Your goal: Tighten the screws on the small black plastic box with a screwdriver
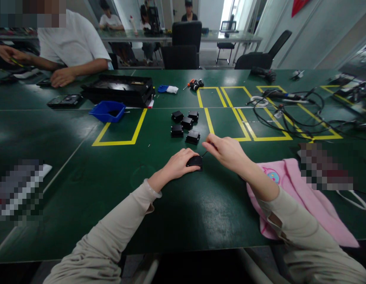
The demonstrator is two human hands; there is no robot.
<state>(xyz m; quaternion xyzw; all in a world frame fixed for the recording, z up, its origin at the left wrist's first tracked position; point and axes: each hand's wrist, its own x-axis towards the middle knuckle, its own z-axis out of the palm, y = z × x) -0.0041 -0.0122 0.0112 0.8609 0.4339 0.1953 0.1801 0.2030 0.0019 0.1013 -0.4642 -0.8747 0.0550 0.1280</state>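
Note:
My left hand (pixel 179 163) presses down on a small black box (pixel 195 161) lying on the green table (pixel 111 185), its fingers curled over the box's left side. My right hand (pixel 227 152) pinches a thin dark tool, too small to name, whose tip reaches the box's top right corner. Just beyond, several identical black boxes (pixel 185 127) sit grouped together.
A blue bin (pixel 108 111) and a black tray (pixel 119 90) stand at the back left, by a person in a white shirt (pixel 72 41). Yellow tape rectangles (pixel 230 114) mark the table. Tangled cables (pixel 292 112) lie to the right. A pink cloth (pixel 304 197) lies under my right forearm.

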